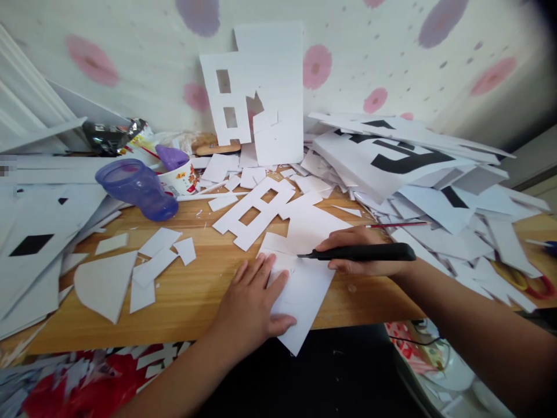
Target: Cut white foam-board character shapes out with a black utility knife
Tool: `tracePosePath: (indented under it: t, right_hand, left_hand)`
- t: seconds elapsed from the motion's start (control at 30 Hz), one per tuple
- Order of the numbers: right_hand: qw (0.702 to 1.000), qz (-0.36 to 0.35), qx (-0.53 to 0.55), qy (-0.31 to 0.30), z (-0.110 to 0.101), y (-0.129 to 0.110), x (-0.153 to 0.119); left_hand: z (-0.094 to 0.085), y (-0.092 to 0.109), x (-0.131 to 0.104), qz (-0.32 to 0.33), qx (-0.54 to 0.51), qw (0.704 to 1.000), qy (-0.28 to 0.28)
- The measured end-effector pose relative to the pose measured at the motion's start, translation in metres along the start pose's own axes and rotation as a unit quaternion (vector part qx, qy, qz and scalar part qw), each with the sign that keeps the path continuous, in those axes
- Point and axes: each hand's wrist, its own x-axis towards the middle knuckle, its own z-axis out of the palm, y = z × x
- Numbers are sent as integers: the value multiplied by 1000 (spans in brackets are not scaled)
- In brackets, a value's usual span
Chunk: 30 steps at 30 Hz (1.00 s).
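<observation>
Working with both bare hands at a wooden table, facing large white sheets at far left, one bearing a black four-sided mark, with a red plastic bag and paper offcuts showing below the table's edge. Keeping to the table farther right, having a curved-edged white piece lying beside small white offcuts, with a translucent purple-blue cup resting behind them, just beside a printed white tub. Pressing the left hand onto a white sheet lying near the middle of the table's front edge and overhanging it, parting the fingers slightly and holding the thumb well out, near a flat white cutout with two rectangular openings. Facing a taller white panel standing upright by the flower-patterned wall. Gripping a black utility knife in the right hand, pinching the handle between the thumb and curled fingers, angling the blade leftward and touching its tip to the sheet just beyond the left fingertips. Working beside a dark red pencil, with heaped white boards, some with black markings, spreading behind and rightward, and scissors with red and yellow handles lying at far right.
</observation>
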Motion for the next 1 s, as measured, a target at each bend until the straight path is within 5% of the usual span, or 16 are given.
tracePosePath:
  t: [0.3, 0.37, 0.43, 0.53, 0.6, 0.9, 1.0]
  right_hand:
    - [998, 67, 17, -5, -2, -6, -1]
    - [996, 84, 21, 23, 1, -8, -5]
    - [986, 104, 59, 114, 8, -9, -13]
    - [918, 93, 211, 324, 20, -7, -23]
    - [862, 75, 304, 399, 29, -6, -24]
    - [787, 145, 432, 416, 68, 3, 0]
    - [749, 138, 491, 424, 70, 7, -2]
  left_hand:
    - [1, -1, -1, 5, 2, 1000, 6]
    - [2, -1, -1, 7, 4, 1000, 4]
    - [3, -1, -1, 10, 3, 1000, 9]
    - [4, -2, -2, 11, -6, 1000, 20]
    - [4, -2, -3, 5, -13, 1000, 22]
    - [-2, 8, 2, -2, -41, 999, 3]
    - [-13, -4, -4, 30, -38, 997, 65]
